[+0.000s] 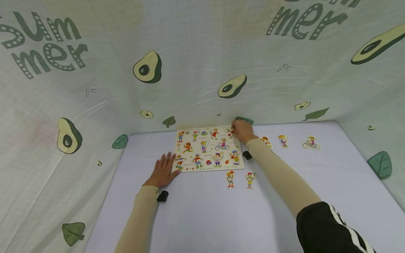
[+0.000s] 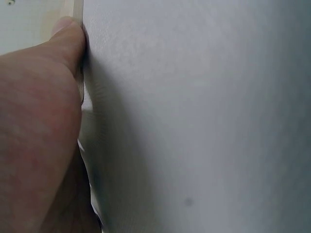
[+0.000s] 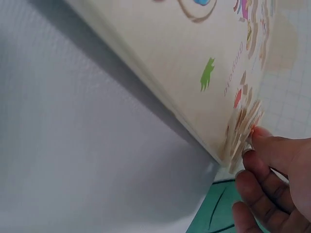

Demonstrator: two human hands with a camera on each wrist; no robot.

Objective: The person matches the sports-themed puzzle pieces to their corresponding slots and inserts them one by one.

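Note:
A wooden peg-less puzzle board (image 1: 221, 168) with printed sports figures lies on the table, several figure pieces in its recesses. At its far right corner, my right hand (image 1: 243, 131) pinches a puzzle piece (image 3: 255, 119) between thumb and fingertips; the piece is tilted against the board, its picture mostly hidden. My left hand (image 1: 160, 172) rests with fingers spread at the board's left side. In the left wrist view, the thumb (image 2: 70, 36) touches the board's edge.
Two loose figure pieces, one with a ball (image 1: 230, 179) and one beside it (image 1: 250, 180), lie in front of the board. To the right lie a partly covered runner piece (image 1: 265, 141), a standing figure (image 1: 283, 141) and a cyclist (image 1: 311, 142). A printed cloth wall rises behind.

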